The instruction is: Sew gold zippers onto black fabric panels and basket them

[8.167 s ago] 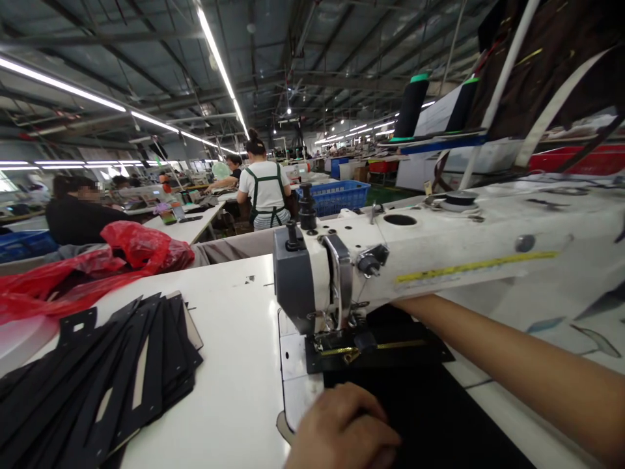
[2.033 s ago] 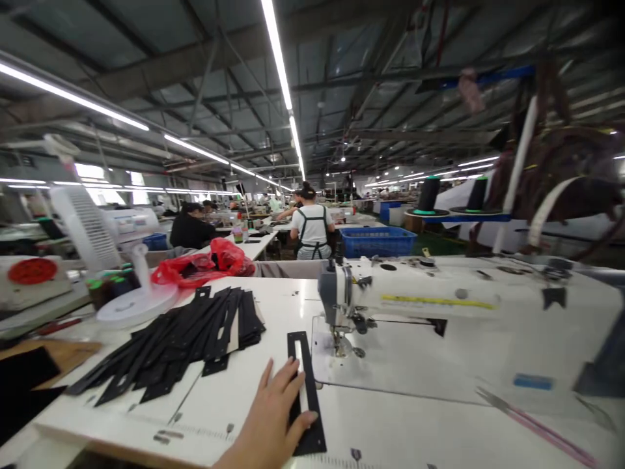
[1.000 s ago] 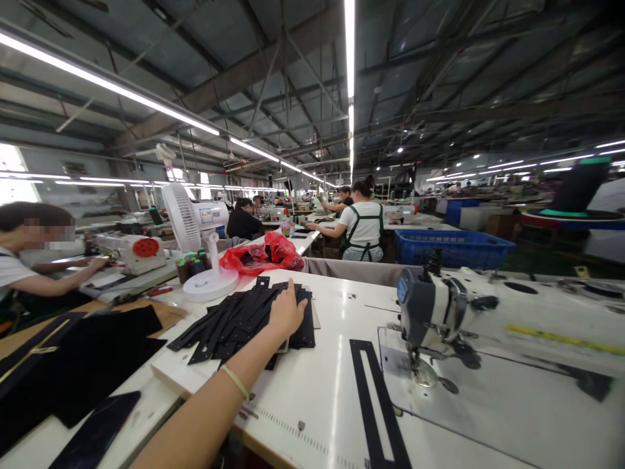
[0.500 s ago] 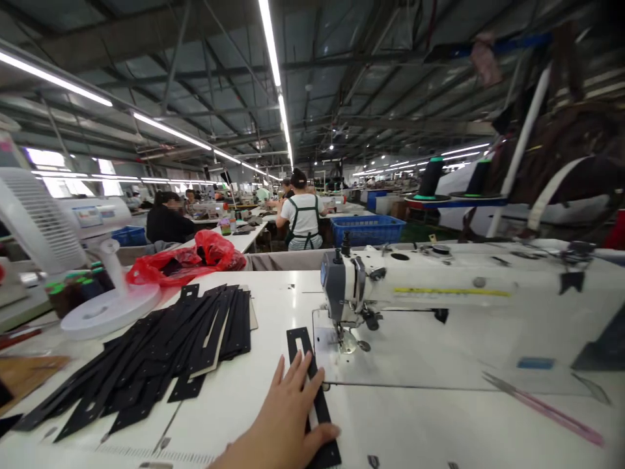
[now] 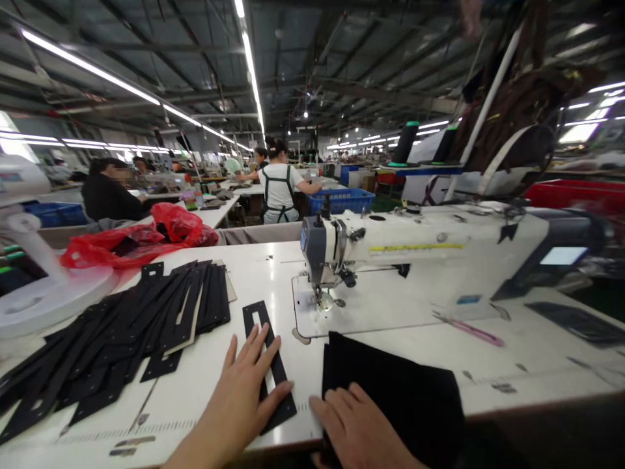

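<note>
My left hand [image 5: 244, 381] lies with fingers spread on a black slotted strip [image 5: 277, 365], which rests on the white table left of the sewing machine. My right hand [image 5: 364, 426] grips the near left edge of a black fabric piece [image 5: 405, 384] at the table's front edge. Its fingers curl over the top of the cloth, and part of the thumb side is hidden. The sewing machine [image 5: 449, 280] stands just beyond the cloth, its needle area [image 5: 323, 299] above the bed plate. Left of my left hand, a loose pile of similar black strips [image 5: 146, 326] fans out.
Behind the pile lie a red plastic bag [image 5: 180, 225] and a white fan's base [image 5: 63, 293]. A pink-handled pointed tool [image 5: 473, 331] rests before the machine. Beyond the table are a blue basket [image 5: 342, 202] and a person in a white top [image 5: 279, 189], with others seated farther left.
My right hand has come into view with the black fabric piece. My left hand and the strip now sit farther left of the machine's plate. The whole view has swung right.
</note>
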The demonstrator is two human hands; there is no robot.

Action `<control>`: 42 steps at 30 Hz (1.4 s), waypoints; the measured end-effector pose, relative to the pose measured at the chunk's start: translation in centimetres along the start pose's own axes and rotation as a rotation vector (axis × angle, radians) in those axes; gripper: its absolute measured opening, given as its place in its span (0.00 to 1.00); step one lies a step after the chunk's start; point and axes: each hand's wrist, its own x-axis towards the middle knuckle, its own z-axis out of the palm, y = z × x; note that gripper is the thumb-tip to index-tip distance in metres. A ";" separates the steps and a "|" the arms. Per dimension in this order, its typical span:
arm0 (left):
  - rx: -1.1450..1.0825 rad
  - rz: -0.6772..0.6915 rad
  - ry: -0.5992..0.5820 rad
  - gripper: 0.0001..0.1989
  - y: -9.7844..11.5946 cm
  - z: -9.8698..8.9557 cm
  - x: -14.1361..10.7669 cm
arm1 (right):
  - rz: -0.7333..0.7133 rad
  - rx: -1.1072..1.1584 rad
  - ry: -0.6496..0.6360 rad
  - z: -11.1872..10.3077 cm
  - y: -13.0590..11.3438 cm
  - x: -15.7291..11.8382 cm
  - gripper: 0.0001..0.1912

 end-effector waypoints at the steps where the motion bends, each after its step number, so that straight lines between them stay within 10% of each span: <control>1: 0.002 0.001 -0.006 0.29 0.1 -0.1 0.2 | 0.022 0.067 -0.041 -0.7 0.3 0.4 0.34; 4: -0.012 0.019 -0.005 0.29 -0.1 0.1 0.6 | 0.242 0.321 -0.208 -3.7 2.3 1.2 0.22; 7: -0.021 0.027 0.069 0.28 -0.1 0.3 0.6 | 0.388 0.243 -0.094 -5.5 5.0 0.4 0.10; 16: -0.135 0.294 0.230 0.15 4.4 -2.3 0.0 | 0.537 -0.072 -0.266 -2.6 8.8 -0.6 0.16; 27: -0.091 0.326 0.044 0.16 7.7 -0.2 3.3 | 0.771 -0.336 -0.213 -2.8 10.5 -0.8 0.18; 35: -0.188 0.160 -0.073 0.13 7.3 -0.7 6.0 | 0.672 -0.360 -0.206 -3.4 10.4 -1.8 0.17; 42: -0.264 0.198 -0.159 0.22 6.5 -1.5 7.8 | 0.102 0.052 -0.240 -1.9 9.9 0.3 0.21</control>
